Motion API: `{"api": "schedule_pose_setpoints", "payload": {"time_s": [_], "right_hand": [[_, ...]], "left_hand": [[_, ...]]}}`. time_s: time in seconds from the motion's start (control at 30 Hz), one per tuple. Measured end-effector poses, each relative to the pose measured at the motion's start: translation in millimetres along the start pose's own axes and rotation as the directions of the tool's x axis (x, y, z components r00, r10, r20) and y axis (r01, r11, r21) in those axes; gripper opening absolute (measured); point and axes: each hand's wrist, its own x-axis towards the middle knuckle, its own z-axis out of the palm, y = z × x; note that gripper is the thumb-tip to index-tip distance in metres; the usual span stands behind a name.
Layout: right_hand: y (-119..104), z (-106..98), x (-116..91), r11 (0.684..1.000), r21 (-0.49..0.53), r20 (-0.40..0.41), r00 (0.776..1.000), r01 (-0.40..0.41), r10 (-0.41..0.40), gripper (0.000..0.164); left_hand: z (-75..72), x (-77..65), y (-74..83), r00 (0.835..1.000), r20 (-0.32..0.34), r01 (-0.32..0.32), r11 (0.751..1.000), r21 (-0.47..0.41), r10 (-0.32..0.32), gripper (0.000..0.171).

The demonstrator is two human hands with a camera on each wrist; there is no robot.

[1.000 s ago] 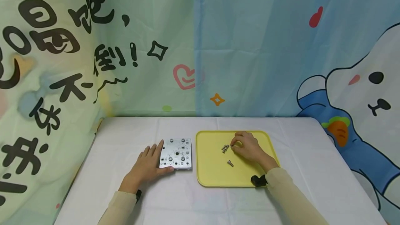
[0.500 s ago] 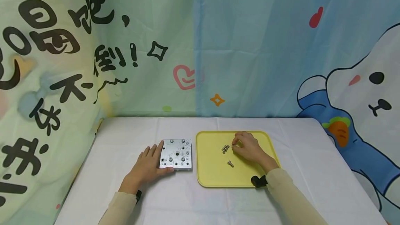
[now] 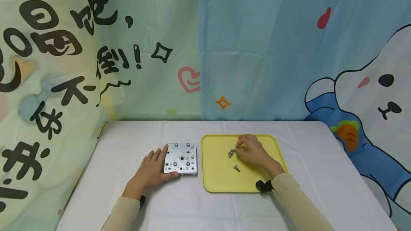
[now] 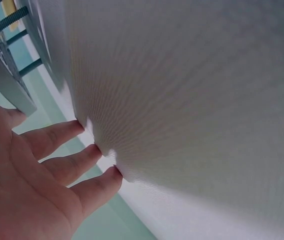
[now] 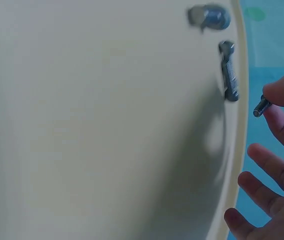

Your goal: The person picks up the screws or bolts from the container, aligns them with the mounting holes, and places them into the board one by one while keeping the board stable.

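A silvery metal plate (image 3: 176, 152) with several holes and screw heads lies on the white table, raised on threaded legs (image 4: 11, 20) seen in the left wrist view. My left hand (image 3: 151, 170) braces it, thumb along the near edge and index finger against the left side. The other fingers (image 4: 62, 167) reach straight down to the tablecloth. Over the yellow tray (image 3: 218, 183) my right hand (image 3: 255, 152) pinches a small screw (image 5: 262, 106) between thumb and index finger, threaded end outward, other fingers spread. Several screws (image 3: 231, 152) lie close together just left of those fingertips. One lone screw (image 3: 236, 168) lies nearer me.
White cloth (image 3: 192, 209) covers the table around plate and tray. A narrow strip of it separates the two. Printed curtains (image 3: 257, 63) hang behind the table's far edge and along the left. A black wrist device (image 3: 264, 186) overlaps the tray's near rim.
My right hand has shifted slightly left, toward the grouped screws, with the pinched screw. My left hand and the plate have stayed where they were.
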Motion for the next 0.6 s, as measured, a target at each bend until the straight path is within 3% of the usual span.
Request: {"api": "schedule_pose_setpoints", "payload": {"time_s": [0.6], "right_hand": [[-61.3, 17.9, 24.7, 0.988, 0.06, 0.004, 0.99, 0.14, -0.14, 0.006]], "left_hand": [[2.2, 0.5, -2.7, 1.0, -0.004, -0.008, 1.0, 0.001, 0.008, 0.111]]}}
